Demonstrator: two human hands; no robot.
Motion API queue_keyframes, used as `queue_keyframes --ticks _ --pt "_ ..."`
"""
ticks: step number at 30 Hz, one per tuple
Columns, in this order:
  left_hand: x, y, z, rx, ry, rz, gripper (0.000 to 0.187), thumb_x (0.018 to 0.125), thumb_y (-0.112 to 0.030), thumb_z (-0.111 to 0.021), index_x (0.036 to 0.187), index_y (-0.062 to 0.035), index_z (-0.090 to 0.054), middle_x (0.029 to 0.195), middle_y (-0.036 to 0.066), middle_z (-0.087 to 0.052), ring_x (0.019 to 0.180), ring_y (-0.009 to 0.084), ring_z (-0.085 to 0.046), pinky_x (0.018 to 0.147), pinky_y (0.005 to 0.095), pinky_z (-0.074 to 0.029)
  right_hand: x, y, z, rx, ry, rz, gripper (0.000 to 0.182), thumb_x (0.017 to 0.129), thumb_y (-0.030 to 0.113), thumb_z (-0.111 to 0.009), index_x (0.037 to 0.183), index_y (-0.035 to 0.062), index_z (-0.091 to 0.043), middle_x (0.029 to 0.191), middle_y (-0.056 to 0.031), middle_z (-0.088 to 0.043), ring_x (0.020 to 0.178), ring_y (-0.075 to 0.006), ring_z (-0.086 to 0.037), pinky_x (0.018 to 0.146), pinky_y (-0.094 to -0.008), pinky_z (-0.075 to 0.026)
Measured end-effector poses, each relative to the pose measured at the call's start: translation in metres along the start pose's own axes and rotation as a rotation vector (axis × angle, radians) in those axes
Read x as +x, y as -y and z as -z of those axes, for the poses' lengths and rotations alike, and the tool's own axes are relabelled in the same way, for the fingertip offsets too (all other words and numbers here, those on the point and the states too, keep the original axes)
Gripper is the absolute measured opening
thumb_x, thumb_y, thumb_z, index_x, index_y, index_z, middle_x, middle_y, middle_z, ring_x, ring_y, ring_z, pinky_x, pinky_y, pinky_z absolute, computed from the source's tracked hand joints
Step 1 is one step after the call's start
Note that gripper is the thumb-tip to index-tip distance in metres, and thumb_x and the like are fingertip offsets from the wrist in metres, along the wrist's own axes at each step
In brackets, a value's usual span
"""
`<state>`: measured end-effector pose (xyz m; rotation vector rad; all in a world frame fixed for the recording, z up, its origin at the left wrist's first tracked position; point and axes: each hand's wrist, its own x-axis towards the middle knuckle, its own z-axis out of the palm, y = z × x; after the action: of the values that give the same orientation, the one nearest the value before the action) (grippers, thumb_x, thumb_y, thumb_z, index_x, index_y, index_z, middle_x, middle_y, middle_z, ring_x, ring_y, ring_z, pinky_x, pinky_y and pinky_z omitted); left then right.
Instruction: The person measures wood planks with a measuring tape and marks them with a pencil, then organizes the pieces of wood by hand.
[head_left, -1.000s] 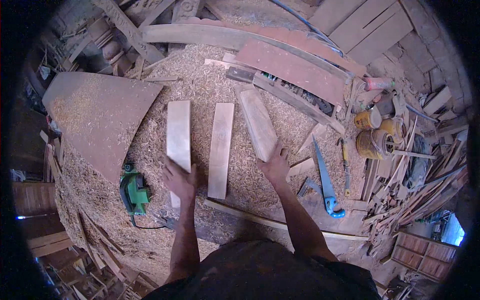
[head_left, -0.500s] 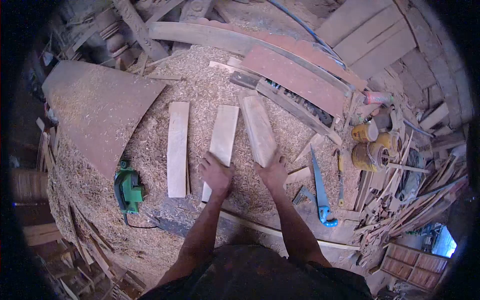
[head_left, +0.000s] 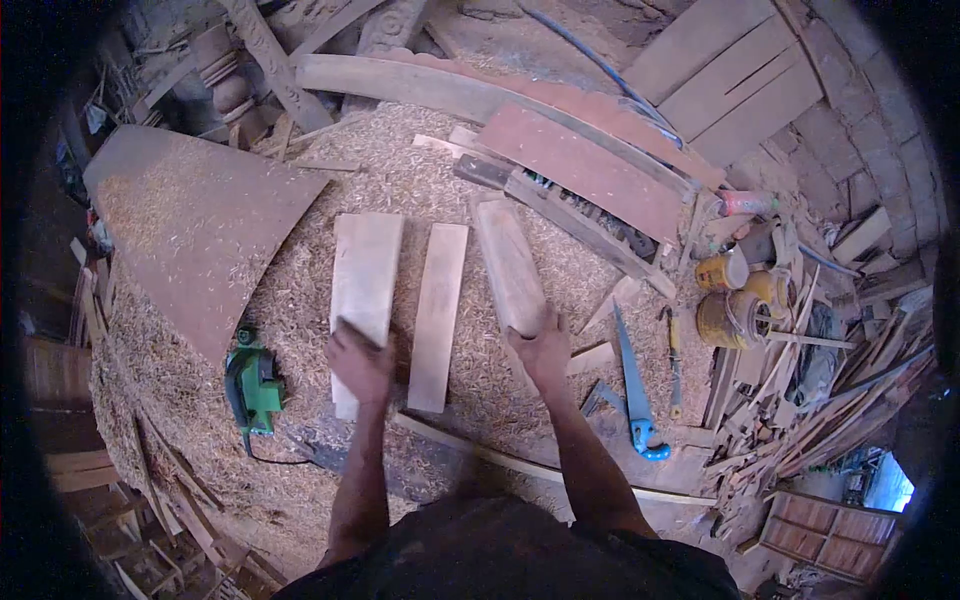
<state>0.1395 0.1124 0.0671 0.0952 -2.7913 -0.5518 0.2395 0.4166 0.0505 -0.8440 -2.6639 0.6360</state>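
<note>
Three rows of pale wooden boards lie on the shavings. My left hand (head_left: 362, 365) is over the lower end of the left board (head_left: 369, 265), its fingers curled across the wood; a second board's end shows beneath. In the middle lies a narrower plank (head_left: 440, 315) with no hand on it. My right hand (head_left: 541, 352) grips the near end of the right board (head_left: 507, 255), thumb on one edge and fingers on the other. This board tilts to the left at its far end, and another piece partly shows under it.
A green electric planer (head_left: 256, 385) sits at left beside a brown sheet (head_left: 190, 220). At right lie a blue-handled handsaw (head_left: 636, 390), a hammer-like tool (head_left: 673, 362) and a try square (head_left: 603, 398). Yellow cans (head_left: 728, 318) and scrap wood (head_left: 830, 410) stand farther right.
My left hand has moved left, carrying a board from the middle onto the left one. A narrower plank now shows in the middle. My right hand stays on the right board.
</note>
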Motion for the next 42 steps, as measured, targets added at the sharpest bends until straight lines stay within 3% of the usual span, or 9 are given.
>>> queue_keyframes --ticks 5,7,9,13,16,27,32,36,42 --pt "0.015 0.027 0.014 -0.141 -0.001 0.076 0.091 0.076 -0.040 -0.093 0.145 0.0031 -0.052 0.121 0.021 -0.062 0.112 0.0399 -0.060 0.101 0.0532 -0.049 0.014 0.040 0.011 -0.052 -0.056 -0.113 0.091 0.075 0.040 -0.090 0.144 -0.0056 -0.052 0.122 -0.0281 -0.064 0.107 -0.0495 -0.067 0.092 -0.0569 -0.057" --pt "0.021 -0.008 0.057 -0.559 0.279 0.367 0.086 0.079 -0.036 -0.092 0.145 0.0028 -0.052 0.116 0.016 -0.064 0.108 0.0318 -0.063 0.100 0.0468 -0.050 0.009 0.047 0.013 -0.067 -0.172 0.025 0.088 0.076 0.038 -0.090 0.143 -0.0052 -0.054 0.121 -0.0279 -0.065 0.106 -0.0475 -0.068 0.093 -0.0556 -0.057" --pt "0.013 -0.005 0.045 -1.194 0.556 0.530 0.079 0.086 -0.030 -0.090 0.146 0.0049 -0.052 0.114 0.010 -0.067 0.106 0.0208 -0.064 0.100 0.0390 -0.052 -0.007 0.070 0.020 0.142 -0.009 0.009 0.083 0.081 0.038 -0.088 0.144 -0.0046 -0.055 0.123 -0.0258 -0.066 0.108 -0.0422 -0.069 0.096 -0.0520 -0.057" --pt "-0.012 -0.046 0.035 -1.673 0.749 0.633 0.069 0.097 -0.029 -0.076 0.149 0.0065 -0.047 0.126 0.019 -0.065 0.116 0.0310 -0.066 0.105 0.0453 -0.055 -0.028 0.124 0.061 0.989 0.692 -0.189 0.076 0.092 0.040 -0.084 0.146 -0.0046 -0.055 0.130 -0.0209 -0.067 0.117 -0.0330 -0.068 0.103 -0.0449 -0.055" --pt "-0.017 -0.046 0.025 -1.793 0.893 0.651 0.062 0.099 -0.030 -0.074 0.145 0.0065 -0.053 0.127 0.019 -0.068 0.113 0.0298 -0.070 0.099 0.0414 -0.060 -0.050 0.142 0.062 0.966 0.752 -0.236 0.077 0.093 0.038 -0.084 0.149 -0.0042 -0.053 0.137 -0.0198 -0.066 0.125 -0.0302 -0.065 0.110 -0.0424 -0.051" --pt "-0.023 -0.024 0.041 -1.524 0.860 0.749 0.062 0.094 -0.025 -0.080 0.143 0.0031 -0.052 0.127 0.016 -0.066 0.112 0.0261 -0.068 0.095 0.0413 -0.058 -0.085 0.139 0.024 0.969 0.776 -0.234 0.081 0.088 0.029 -0.088 0.149 -0.0065 -0.047 0.136 -0.0229 -0.064 0.123 -0.0297 -0.065 0.109 -0.0430 -0.051" --pt "0.002 -0.001 0.051 -0.837 0.491 0.544 0.079 0.084 -0.028 -0.091 0.138 0.0110 -0.048 0.120 0.021 -0.065 0.104 0.0286 -0.064 0.093 0.0397 -0.053 -0.090 0.166 0.015 0.916 0.424 -0.427 0.093 0.089 0.034 -0.087 0.154 -0.0094 -0.035 0.136 -0.0262 -0.056 0.120 -0.0349 -0.063 0.102 -0.0473 -0.054" --pt "0.020 0.039 0.018 -0.913 0.157 0.198 0.088 0.078 -0.033 -0.095 0.139 0.0109 -0.048 0.121 0.022 -0.065 0.108 0.0312 -0.064 0.097 0.0420 -0.053 -0.092 0.140 -0.059 0.421 0.148 -0.240 0.106 0.080 0.036 -0.091 0.157 -0.0069 -0.031 0.145 -0.0336 -0.048 0.132 -0.0538 -0.050 0.110 -0.0557 -0.046" --pt "0.039 0.080 -0.019 -0.165 0.010 0.010 0.092 0.085 -0.046 -0.089 0.143 0.0108 -0.048 0.134 0.032 -0.059 0.122 0.0475 -0.059 0.107 0.0559 -0.047 -0.087 0.120 -0.078 0.318 0.183 -0.030 0.092 0.091 0.030 -0.081 0.158 -0.0093 -0.031 0.152 -0.0332 -0.041 0.142 -0.0517 -0.038 0.120 -0.0589 -0.034"
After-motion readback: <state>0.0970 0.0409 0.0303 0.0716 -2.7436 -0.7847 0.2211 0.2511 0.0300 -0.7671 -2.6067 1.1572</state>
